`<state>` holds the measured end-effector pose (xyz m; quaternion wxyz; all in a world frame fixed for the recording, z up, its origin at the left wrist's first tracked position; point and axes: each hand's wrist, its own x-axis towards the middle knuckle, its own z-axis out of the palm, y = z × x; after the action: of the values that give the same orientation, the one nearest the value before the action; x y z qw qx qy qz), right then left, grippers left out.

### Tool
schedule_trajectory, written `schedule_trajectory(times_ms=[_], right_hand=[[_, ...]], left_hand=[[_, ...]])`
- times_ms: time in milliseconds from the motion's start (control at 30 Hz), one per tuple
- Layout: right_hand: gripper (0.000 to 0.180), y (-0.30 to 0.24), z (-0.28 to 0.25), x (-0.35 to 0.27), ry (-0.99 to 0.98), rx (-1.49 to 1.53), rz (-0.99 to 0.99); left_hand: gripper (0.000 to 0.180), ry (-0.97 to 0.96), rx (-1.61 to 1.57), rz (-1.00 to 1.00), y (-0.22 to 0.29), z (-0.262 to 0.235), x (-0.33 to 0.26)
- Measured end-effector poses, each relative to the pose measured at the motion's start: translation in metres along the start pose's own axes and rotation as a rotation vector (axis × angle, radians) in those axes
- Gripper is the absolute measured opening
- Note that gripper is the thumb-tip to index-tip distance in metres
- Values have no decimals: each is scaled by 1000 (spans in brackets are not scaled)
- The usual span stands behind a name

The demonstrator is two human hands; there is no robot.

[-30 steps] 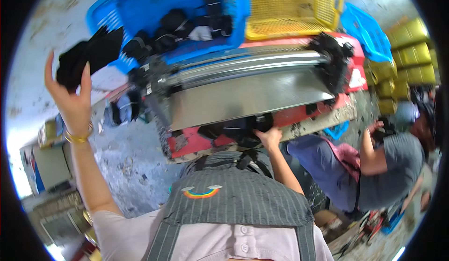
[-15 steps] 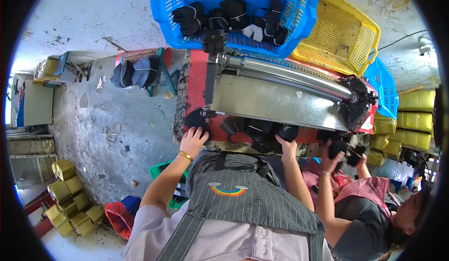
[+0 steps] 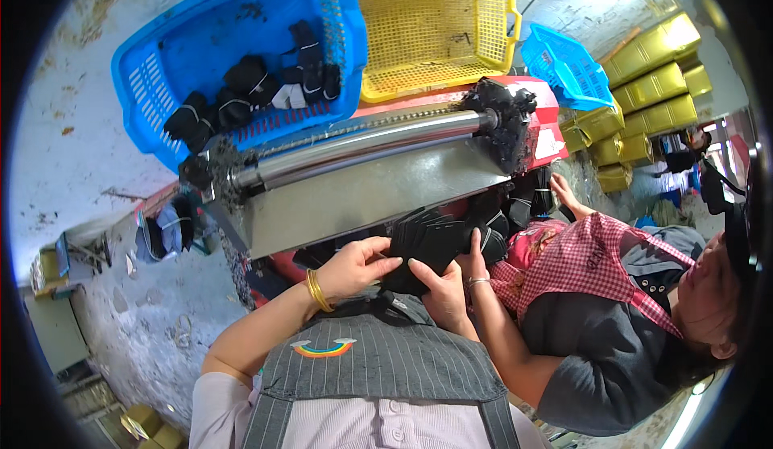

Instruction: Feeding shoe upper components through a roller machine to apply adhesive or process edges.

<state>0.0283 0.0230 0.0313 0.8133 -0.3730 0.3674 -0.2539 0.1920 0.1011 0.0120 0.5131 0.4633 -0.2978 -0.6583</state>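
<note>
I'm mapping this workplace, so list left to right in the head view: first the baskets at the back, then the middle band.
Back: large blue basket → yellow basket → small blue basket. Middle band: grey-blue bundle → gold bracelet → stack of black pieces → red-checked apron.

Black stack [image 3: 427, 244], grey pinstriped apron [image 3: 378, 364], red-and-white checked apron [image 3: 572, 268], blue basket [image 3: 225, 34], yellow basket [image 3: 415, 22]
</note>
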Motion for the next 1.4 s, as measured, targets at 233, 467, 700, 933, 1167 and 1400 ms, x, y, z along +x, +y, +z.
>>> schedule_trajectory(times_ms=[233,467,700,933,1167,1400], right_hand=[[24,-2,21,21,83,119,-10],[21,10,9,50,139,-365,-288],[27,13,39,105,53,-380,-317],[17,-2,28,81,97,-536,-338],[36,-1,40,81,182,-1039,-612],[58,3,42,76,163,-1182,-677]], left_hand=[[19,284,-79,-16,12,-10,16],[35,351,708,363,99,-84,21],[50,-86,1442,-283,128,-152,156],[37,39,1555,-213,163,-168,178],[48,242,1618,200,202,-165,148],[25,96,1996,325,165,-181,147]])
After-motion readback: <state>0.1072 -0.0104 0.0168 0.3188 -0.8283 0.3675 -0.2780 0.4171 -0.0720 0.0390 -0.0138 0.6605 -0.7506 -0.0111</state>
